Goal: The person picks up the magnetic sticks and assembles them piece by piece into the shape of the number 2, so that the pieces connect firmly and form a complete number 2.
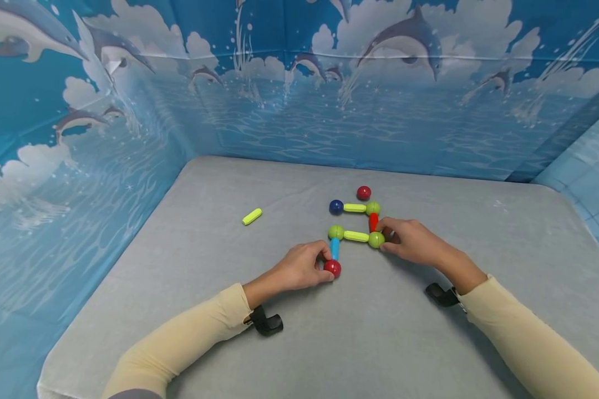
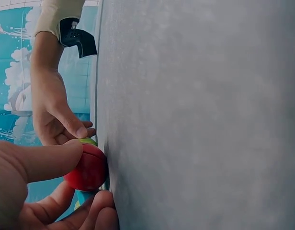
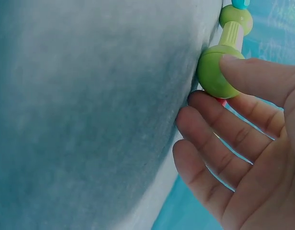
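Note:
My left hand (image 1: 301, 267) pinches a red ball (image 1: 332, 269) at the near end of a chain of balls and rods. From it a light blue rod (image 1: 335, 248) runs to a green ball (image 1: 336, 232), then a yellow-green rod (image 1: 356, 236) leads right to another green ball (image 1: 376, 240). That second green ball is held by my right hand (image 1: 411, 241), whose thumb lies on it in the right wrist view. A red rod (image 1: 374, 221), partly behind the fingers, continues to a far green ball (image 1: 373, 208), a yellow-green rod (image 1: 354, 208) and a dark blue ball (image 1: 336, 207).
A loose red ball (image 1: 364, 193) sits just behind the chain. Off to the left lies a single yellow-green rod (image 1: 252, 216). Everything is on a grey cloth-covered table (image 1: 204, 233), with a dolphin-print curtain (image 1: 289, 122) along its back and sides.

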Action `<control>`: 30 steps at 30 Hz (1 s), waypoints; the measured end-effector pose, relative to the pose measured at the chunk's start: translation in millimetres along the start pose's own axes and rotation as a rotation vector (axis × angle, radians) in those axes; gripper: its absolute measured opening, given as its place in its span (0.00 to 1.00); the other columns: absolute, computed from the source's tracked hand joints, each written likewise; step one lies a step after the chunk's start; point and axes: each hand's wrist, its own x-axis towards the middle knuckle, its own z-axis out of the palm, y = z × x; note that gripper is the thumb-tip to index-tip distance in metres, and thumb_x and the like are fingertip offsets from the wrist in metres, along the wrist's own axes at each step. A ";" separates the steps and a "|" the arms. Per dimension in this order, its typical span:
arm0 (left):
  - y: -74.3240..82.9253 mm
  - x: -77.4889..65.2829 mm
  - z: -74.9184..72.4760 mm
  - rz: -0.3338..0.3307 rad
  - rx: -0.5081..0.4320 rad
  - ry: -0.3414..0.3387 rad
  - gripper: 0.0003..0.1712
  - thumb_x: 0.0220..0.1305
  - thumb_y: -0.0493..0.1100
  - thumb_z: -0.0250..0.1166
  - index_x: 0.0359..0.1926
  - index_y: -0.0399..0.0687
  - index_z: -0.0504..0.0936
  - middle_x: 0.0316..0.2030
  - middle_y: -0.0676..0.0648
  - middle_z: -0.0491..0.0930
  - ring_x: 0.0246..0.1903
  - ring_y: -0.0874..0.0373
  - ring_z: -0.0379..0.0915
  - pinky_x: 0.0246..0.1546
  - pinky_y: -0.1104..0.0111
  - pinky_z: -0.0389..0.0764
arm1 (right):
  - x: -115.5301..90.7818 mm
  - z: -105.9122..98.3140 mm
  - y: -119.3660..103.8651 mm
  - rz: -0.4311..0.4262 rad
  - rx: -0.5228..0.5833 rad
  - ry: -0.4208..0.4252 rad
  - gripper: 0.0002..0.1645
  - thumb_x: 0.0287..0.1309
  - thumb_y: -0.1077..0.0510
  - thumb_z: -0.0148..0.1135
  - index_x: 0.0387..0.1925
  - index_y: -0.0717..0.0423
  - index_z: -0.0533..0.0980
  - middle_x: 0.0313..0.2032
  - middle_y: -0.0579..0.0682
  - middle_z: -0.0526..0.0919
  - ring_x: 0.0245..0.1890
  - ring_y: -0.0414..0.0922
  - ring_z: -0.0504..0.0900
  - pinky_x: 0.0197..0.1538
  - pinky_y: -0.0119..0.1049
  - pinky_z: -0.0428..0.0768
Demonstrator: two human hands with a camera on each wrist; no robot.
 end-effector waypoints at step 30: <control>-38.7 -11.4 -41.2 0.051 -0.034 -0.093 0.14 0.69 0.44 0.62 0.52 0.45 0.80 0.46 0.47 0.83 0.36 0.62 0.77 0.34 0.73 0.78 | -7.1 0.6 1.8 -0.078 -0.012 0.086 0.20 0.59 0.64 0.67 0.53 0.53 0.81 0.47 0.54 0.83 0.42 0.48 0.82 0.44 0.47 0.82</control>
